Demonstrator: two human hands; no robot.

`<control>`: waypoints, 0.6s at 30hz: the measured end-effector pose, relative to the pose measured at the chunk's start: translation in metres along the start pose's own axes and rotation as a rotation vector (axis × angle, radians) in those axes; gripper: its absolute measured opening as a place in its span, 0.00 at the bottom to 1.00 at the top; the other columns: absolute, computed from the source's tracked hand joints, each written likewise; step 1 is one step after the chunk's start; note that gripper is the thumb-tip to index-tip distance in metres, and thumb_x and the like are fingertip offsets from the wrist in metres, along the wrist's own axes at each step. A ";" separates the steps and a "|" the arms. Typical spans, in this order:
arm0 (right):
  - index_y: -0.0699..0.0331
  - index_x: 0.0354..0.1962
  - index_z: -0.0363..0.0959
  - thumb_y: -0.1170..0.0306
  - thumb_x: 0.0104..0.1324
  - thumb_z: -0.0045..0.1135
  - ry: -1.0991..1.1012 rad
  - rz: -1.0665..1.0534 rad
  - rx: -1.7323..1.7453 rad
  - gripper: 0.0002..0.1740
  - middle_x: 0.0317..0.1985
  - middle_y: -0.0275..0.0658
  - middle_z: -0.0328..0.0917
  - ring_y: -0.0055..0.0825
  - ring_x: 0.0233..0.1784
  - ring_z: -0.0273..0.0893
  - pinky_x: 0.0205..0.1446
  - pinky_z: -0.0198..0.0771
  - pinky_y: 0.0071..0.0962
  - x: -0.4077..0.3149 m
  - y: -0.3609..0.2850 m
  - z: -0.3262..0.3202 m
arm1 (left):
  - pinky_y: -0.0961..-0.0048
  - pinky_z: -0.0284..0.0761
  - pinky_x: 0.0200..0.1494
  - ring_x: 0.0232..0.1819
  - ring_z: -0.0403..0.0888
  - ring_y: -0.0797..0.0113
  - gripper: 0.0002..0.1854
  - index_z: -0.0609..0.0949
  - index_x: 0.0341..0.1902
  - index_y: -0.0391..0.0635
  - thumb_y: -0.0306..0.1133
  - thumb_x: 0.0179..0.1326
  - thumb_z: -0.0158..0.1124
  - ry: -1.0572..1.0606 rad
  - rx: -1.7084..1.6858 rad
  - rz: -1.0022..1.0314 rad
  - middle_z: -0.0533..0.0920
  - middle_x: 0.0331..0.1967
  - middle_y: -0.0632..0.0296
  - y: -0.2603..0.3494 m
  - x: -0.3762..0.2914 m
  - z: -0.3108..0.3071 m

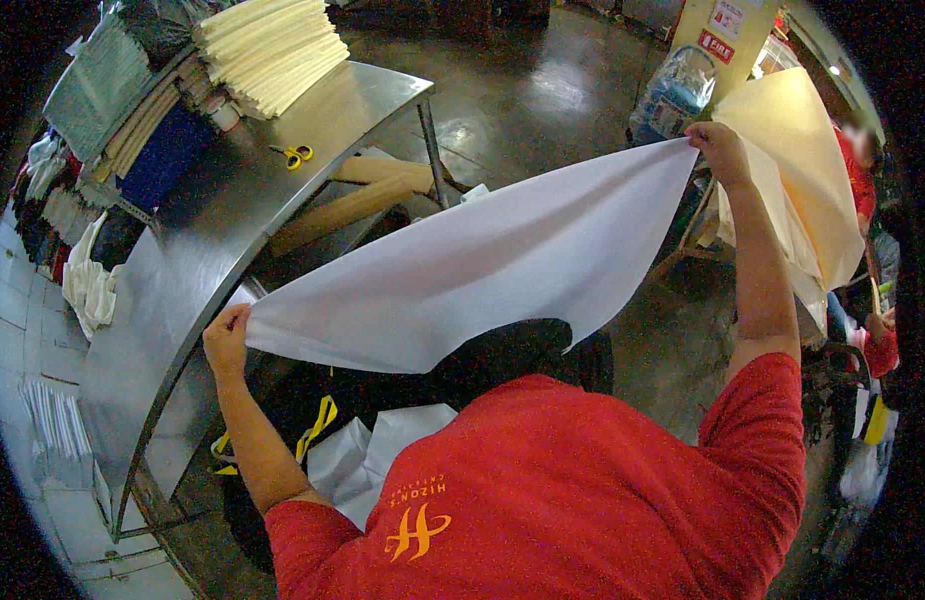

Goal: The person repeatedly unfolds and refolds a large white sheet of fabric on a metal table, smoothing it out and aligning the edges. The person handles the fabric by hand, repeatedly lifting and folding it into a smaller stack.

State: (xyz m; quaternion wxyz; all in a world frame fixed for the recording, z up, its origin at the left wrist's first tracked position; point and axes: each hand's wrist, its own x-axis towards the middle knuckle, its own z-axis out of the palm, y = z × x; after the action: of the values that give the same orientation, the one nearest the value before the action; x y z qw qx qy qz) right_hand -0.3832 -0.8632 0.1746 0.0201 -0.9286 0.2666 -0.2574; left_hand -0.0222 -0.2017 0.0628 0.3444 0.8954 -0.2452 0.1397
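Observation:
A white cloth (462, 270) hangs stretched in the air between my two hands, its upper edge pulled nearly straight and its lower part sagging in folds. My left hand (226, 341) pinches one corner beside the edge of the metal table. Raised higher and far to the right, my right hand (719, 150) grips the other corner between thumb and fingers. Below the cloth, more white fabric (384, 450) lies near my body on something black, with yellow straps (316, 429) beside it. The cloth's lower edge curves near my chest.
The metal table (207, 255) carries yellow-handled scissors (294, 156), a cream cloth stack (271, 52) and other folded fabric (102, 90). Brown rolls (350, 210) lie beneath. At right are cream cloth (800, 172), a plastic-wrapped blue bundle (669, 94) and a person in red (852, 172).

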 end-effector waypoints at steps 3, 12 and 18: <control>0.61 0.36 0.73 0.69 0.56 0.55 -0.003 -0.027 0.088 0.09 0.33 0.39 0.78 0.34 0.39 0.77 0.45 0.69 0.30 0.001 0.000 -0.004 | 0.76 0.72 0.38 0.31 0.80 0.69 0.09 0.82 0.37 0.43 0.33 0.53 0.62 0.000 0.083 -0.050 0.83 0.31 0.58 -0.009 0.001 0.005; 0.58 0.40 0.72 0.72 0.55 0.54 0.029 -0.262 -0.016 0.13 0.34 0.42 0.76 0.40 0.40 0.73 0.46 0.69 0.35 -0.015 -0.022 0.011 | 0.71 0.72 0.35 0.30 0.80 0.64 0.11 0.83 0.36 0.47 0.39 0.53 0.62 0.139 0.180 -0.147 0.83 0.29 0.58 -0.044 0.011 0.019; 0.59 0.28 0.74 0.74 0.51 0.55 -0.044 -0.198 -0.089 0.04 0.27 0.42 0.71 0.41 0.37 0.71 0.43 0.67 0.36 -0.024 -0.028 0.010 | 0.72 0.72 0.34 0.28 0.78 0.65 0.11 0.83 0.37 0.46 0.38 0.54 0.61 0.197 0.157 -0.067 0.82 0.28 0.58 -0.040 0.002 0.013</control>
State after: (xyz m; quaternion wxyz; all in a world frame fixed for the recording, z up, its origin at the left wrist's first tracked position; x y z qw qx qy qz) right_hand -0.3824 -0.8277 0.1599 -0.0408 -0.9557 0.1845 -0.2256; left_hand 0.0019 -0.1855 0.0318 0.3001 0.9093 -0.1685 0.2340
